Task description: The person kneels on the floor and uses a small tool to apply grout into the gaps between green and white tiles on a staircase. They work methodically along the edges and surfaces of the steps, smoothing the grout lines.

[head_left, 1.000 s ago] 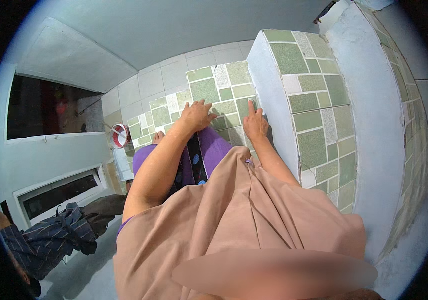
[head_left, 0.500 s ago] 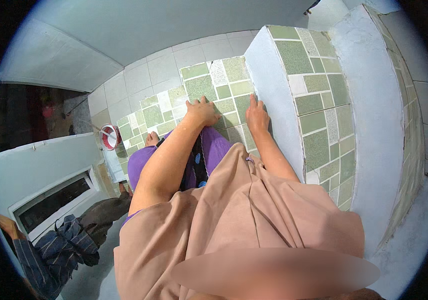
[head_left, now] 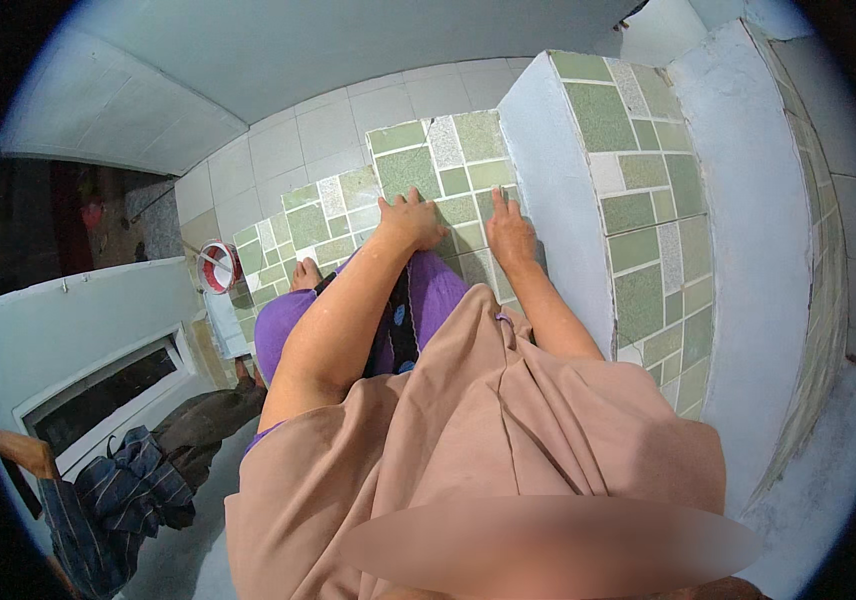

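Head view: your right hand point(head_left: 511, 236) just edged left, narrowing the gap to your left hand point(head_left: 413, 220); both look unclenched and empty over the tiled step point(head_left: 465, 205) beside the pale riser point(head_left: 558, 180).

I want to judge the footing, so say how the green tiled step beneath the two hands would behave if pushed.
The tiled step would likely stay put, as it meets the pale blue riser. Its grouted tiles look stiff; their speckled faces may resist slipping.

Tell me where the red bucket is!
In the head view, the bucket is at left, beside the green tiled steps, left of a bare foot.
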The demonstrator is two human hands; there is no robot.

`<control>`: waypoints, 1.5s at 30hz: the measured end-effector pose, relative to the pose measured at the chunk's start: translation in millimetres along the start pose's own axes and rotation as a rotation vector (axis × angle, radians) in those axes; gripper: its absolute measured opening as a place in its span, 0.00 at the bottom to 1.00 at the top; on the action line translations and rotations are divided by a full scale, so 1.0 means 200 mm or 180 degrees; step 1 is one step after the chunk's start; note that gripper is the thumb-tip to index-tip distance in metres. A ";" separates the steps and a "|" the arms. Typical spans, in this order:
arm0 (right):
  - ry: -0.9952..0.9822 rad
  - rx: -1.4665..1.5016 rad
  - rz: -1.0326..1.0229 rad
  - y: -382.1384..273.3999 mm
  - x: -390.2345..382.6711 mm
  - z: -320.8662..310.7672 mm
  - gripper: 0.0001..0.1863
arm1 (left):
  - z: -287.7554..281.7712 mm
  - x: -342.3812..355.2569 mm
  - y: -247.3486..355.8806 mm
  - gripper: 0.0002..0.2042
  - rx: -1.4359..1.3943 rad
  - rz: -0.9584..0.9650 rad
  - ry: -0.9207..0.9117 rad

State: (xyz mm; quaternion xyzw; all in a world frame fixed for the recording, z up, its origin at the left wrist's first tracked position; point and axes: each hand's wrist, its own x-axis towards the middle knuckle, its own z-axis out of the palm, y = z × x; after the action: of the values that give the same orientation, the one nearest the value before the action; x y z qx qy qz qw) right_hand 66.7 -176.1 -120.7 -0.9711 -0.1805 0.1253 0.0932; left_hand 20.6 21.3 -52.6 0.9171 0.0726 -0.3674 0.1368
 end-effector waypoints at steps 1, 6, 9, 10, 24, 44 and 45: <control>-0.0203 -0.0106 -0.0040 0.00 0.01 0.00 0.28 | 0.00 0.00 0.00 0.32 -0.0020 0.0012 0.0015; 0.0322 0.0288 -0.0110 -0.01 0.03 -0.01 0.28 | 0.00 0.00 0.00 0.32 0.0112 0.0030 0.0048; -0.0097 0.0167 -0.0137 -0.03 0.03 -0.01 0.27 | 0.01 0.01 0.00 0.32 0.0190 0.0050 0.0055; 0.0104 0.0150 -0.0008 -0.03 0.03 -0.01 0.27 | 0.01 0.01 0.00 0.31 0.0217 0.0043 0.0074; 0.0254 0.0143 -0.0077 -0.02 0.07 -0.01 0.27 | 0.02 0.02 -0.01 0.31 0.0121 0.0073 0.0071; 0.0154 0.0179 0.0078 -0.03 0.32 -0.09 0.23 | 0.04 0.01 -0.01 0.30 0.0211 0.0122 0.0560; 0.0153 0.0188 0.0082 -0.04 0.35 -0.08 0.23 | 0.05 0.01 0.00 0.30 0.0306 0.0103 0.0625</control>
State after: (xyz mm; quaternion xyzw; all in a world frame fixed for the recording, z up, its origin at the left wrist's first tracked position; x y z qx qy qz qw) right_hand 131.2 -145.1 -117.4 -0.9729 -0.1619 0.1083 0.1244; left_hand 16.2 19.4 -61.1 0.9552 0.0531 -0.2765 0.0908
